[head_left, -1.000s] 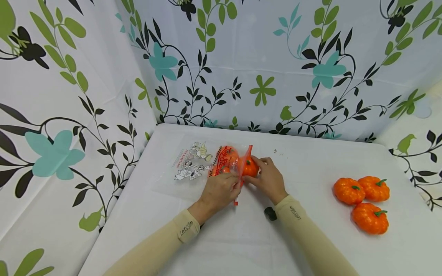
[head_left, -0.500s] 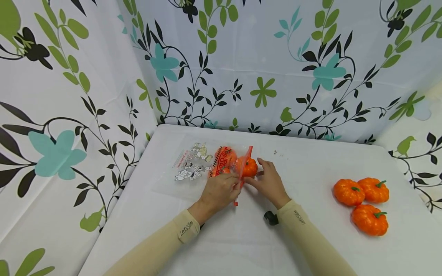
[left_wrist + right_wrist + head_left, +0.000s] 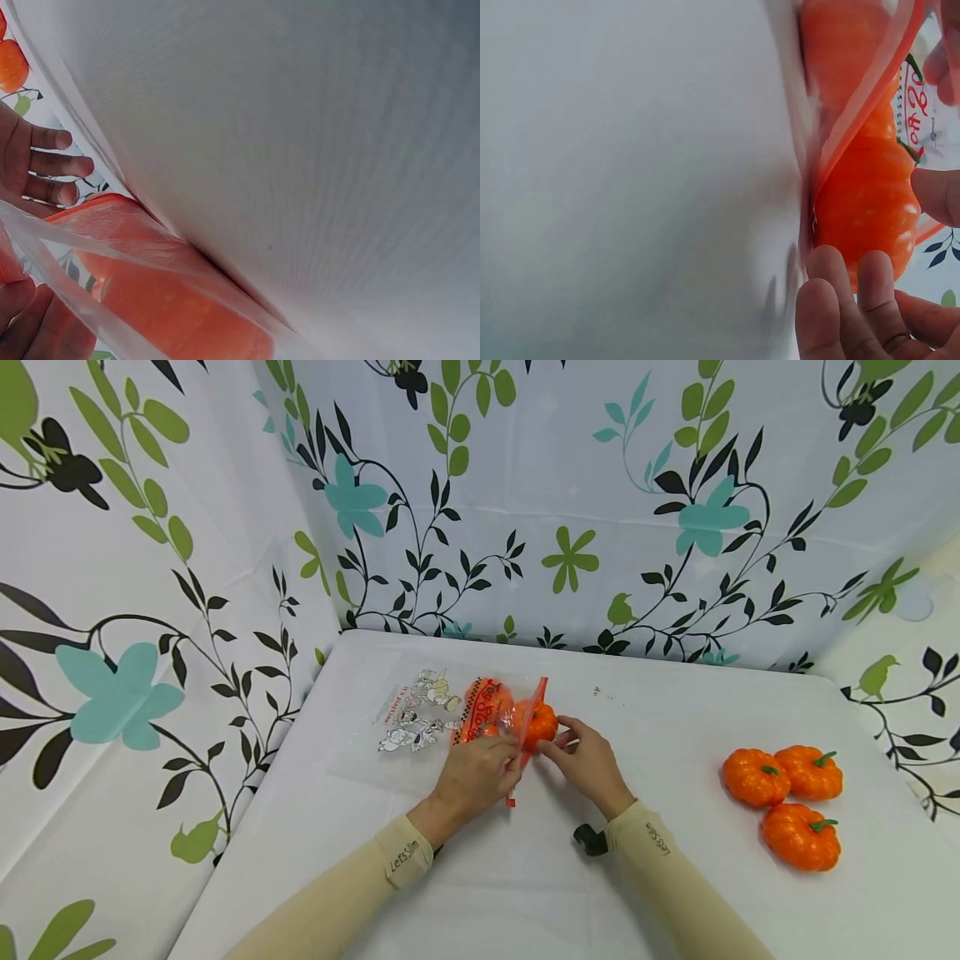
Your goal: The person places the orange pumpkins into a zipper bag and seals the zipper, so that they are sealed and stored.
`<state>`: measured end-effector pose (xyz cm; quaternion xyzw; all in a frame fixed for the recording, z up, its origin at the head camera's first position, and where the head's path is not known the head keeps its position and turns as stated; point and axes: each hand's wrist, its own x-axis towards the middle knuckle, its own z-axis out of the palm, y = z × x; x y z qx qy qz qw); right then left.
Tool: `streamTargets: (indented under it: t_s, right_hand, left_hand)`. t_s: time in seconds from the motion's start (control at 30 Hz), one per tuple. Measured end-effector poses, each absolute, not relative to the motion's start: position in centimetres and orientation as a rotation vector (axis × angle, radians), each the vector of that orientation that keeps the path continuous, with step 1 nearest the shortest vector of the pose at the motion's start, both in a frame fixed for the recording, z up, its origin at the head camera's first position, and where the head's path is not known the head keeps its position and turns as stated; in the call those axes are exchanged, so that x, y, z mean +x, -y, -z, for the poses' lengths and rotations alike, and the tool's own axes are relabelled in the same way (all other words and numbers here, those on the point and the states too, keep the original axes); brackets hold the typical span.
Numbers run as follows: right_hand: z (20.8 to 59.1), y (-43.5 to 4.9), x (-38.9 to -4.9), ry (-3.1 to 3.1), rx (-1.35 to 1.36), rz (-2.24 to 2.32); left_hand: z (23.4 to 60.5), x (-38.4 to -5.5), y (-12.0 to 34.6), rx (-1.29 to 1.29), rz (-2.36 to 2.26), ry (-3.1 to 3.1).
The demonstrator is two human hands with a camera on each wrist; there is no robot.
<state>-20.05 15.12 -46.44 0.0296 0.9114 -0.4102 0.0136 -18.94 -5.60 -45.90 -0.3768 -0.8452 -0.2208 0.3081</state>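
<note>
Bordering the white table (image 3: 510, 893) beneath both hands (image 3: 477, 774), leaf-patterned cloth (image 3: 487, 502) hangs.

On the surface (image 3: 517, 877) lies the bag (image 3: 367, 752), with pumpkins (image 3: 497, 695) inside and another pumpkin (image 3: 543, 725) in its mouth, between the left hand (image 3: 477, 770) and right hand (image 3: 591, 765). Well to the right sit three loose pumpkins (image 3: 801, 837), two behind, one in front. A curtain (image 3: 495, 602) hangs behind the surface.
</note>
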Motion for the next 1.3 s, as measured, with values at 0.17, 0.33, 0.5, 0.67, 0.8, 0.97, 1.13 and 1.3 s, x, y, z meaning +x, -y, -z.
streamTargets:
  t_s: [0.17, 0.33, 0.5, 0.67, 0.8, 0.97, 1.13, 1.3]
  right_hand:
    - [46.5, -14.6, -20.3, -2.797, 0.112, 1.341]
    - [46.5, -14.1, -20.5, -2.773, 0.1, 1.395]
    - [46.7, -13.6, -20.7, -2.748, 0.063, 1.444]
    - [46.5, -13.1, -20.8, -2.731, 0.045, 1.452]
    - [46.5, -12.9, -20.9, -2.729, 0.022, 1.467]
    - [46.5, -12.7, -21.2, -2.727, -0.02, 1.495]
    - [46.6, -12.5, -21.5, -2.707, -0.018, 1.509]
    - [46.5, -12.5, -21.4, -2.704, -0.03, 1.491]
  left_hand:
    - [45.9, -18.9, 5.6, -1.002, 0.617, 2.242]
    - [45.9, -18.8, 5.5, -1.006, 0.624, 2.227]
    - [45.9, -18.8, 5.5, -1.013, 0.614, 2.215]
    - [45.9, -18.7, 5.5, -1.004, 0.591, 2.217]
    - [45.9, -18.7, 5.5, -1.002, 0.579, 2.227]
    - [45.9, -18.7, 5.5, -1.008, 0.583, 2.22]
    - [46.0, -18.7, 5.5, -1.011, 0.592, 2.197]
    - [46.0, -18.7, 5.5, -1.014, 0.605, 2.202]
